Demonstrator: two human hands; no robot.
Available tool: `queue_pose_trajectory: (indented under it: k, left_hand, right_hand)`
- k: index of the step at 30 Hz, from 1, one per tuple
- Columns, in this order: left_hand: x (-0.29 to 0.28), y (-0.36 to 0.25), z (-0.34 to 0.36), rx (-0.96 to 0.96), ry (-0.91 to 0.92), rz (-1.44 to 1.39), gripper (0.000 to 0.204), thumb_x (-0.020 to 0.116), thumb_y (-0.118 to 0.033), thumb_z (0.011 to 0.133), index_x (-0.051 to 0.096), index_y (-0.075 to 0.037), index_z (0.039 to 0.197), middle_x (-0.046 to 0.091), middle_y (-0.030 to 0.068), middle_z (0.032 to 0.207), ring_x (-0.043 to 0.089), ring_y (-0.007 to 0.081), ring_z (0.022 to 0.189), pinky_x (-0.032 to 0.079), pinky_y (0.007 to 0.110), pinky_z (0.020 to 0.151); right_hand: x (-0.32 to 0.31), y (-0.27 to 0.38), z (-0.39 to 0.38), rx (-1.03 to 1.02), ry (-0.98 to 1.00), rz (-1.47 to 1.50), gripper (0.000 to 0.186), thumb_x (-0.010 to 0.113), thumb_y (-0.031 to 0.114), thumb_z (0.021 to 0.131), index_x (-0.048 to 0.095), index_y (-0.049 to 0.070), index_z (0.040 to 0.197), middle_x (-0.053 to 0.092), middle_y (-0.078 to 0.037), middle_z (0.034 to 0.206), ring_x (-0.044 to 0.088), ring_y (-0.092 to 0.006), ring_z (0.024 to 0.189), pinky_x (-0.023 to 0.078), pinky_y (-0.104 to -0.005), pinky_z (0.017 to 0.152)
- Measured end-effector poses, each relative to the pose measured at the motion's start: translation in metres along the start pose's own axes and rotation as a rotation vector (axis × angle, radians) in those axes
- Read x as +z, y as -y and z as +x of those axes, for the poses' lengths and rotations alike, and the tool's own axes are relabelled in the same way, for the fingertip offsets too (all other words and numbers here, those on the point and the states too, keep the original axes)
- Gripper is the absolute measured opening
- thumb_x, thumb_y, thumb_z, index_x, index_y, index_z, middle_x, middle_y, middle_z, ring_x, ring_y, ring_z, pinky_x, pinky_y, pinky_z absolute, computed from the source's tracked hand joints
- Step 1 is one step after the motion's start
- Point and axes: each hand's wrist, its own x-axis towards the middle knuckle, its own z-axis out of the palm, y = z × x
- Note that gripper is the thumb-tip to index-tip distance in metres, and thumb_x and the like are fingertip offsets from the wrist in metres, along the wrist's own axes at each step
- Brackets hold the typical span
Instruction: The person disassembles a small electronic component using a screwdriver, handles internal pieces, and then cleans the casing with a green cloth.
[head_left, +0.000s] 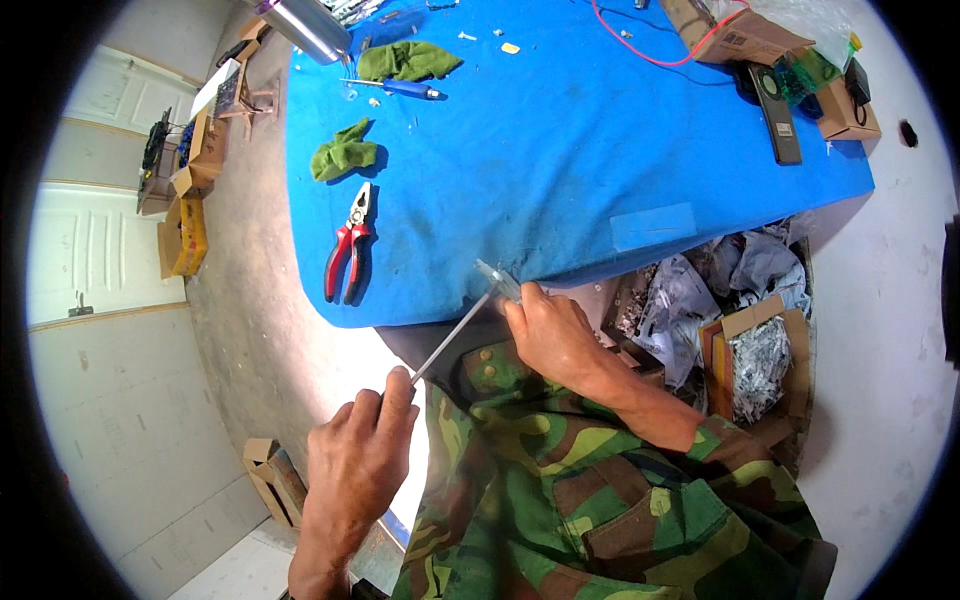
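My left hand (358, 460) is closed around the handle end of a screwdriver (448, 343), most of the handle being hidden in the fist. Its long metal shaft slants up and right, with the tip against a small grey metal part (503, 282). That part is gripped by the fingers of my right hand (560, 335) at the near edge of the table; its exact kind does not show. To the left on the blue cloth (480, 170) lie red-and-black combination pliers (350, 245), jaws pointing away. A crumpled green cloth (345, 152) rests just beyond them.
Farther back are another green cloth (408, 62), a blue-handled screwdriver (405, 88) and a metal cylinder (308, 28). At the right stand a cardboard box (735, 38) and a dark flat device (775, 115). Beneath the table edge, boxes hold plastic bags and metallic scraps (760, 370).
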Motion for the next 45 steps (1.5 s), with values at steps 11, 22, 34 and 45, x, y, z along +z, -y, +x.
queue_pose_trajectory:
  k: [11, 22, 34, 45]
  left_hand:
    - [0.007, 0.013, 0.002, -0.064, 0.007, -0.304, 0.039, 0.077, -0.011, 0.09, 0.067, -0.007, 0.127, 0.073, 0.0155, 0.087, 0.074, 0.0347, 0.072, 0.058, 0.045, 0.065]
    - [0.015, 0.016, 0.004, -0.033, 0.075, -0.228, 0.037, 0.076, -0.015, 0.094, 0.064, -0.006, 0.128, 0.075, 0.0147, 0.088, 0.075, 0.0317, 0.07, 0.059, 0.045, 0.061]
    - [0.023, 0.043, 0.015, -0.119, 0.172, -0.678, 0.031, 0.076, -0.017, 0.095, 0.071, -0.002, 0.122, 0.075, 0.0189, 0.087, 0.075, 0.0298, 0.072, 0.057, 0.041, 0.066]
    - [0.027, 0.022, 0.002, 0.0, 0.006, -0.156, 0.037, 0.079, -0.017, 0.093, 0.066, -0.008, 0.127, 0.073, 0.0125, 0.085, 0.073, 0.0292, 0.068, 0.057, 0.043, 0.059]
  right_hand:
    - [0.003, -0.006, 0.001, -0.053, -0.022, 0.009, 0.03, 0.065, 0.021, 0.101, 0.055, -0.006, 0.094, 0.063, -0.033, 0.069, 0.065, -0.0546, 0.067, 0.05, -0.0597, 0.058]
    - [0.001, -0.005, 0.0, -0.093, -0.025, -0.067, 0.031, 0.066, 0.021, 0.102, 0.054, -0.006, 0.094, 0.064, -0.03, 0.065, 0.066, -0.0519, 0.061, 0.052, -0.0572, 0.054]
    - [0.002, -0.007, 0.001, -0.12, -0.012, -0.063, 0.032, 0.067, 0.02, 0.102, 0.054, -0.008, 0.094, 0.062, -0.03, 0.063, 0.065, -0.0518, 0.062, 0.051, -0.0563, 0.053]
    - [-0.004, -0.002, 0.002, -0.013, 0.044, -0.092, 0.034, 0.062, 0.028, 0.103, 0.059, -0.004, 0.094, 0.067, -0.03, 0.074, 0.069, -0.0517, 0.074, 0.054, -0.0598, 0.068]
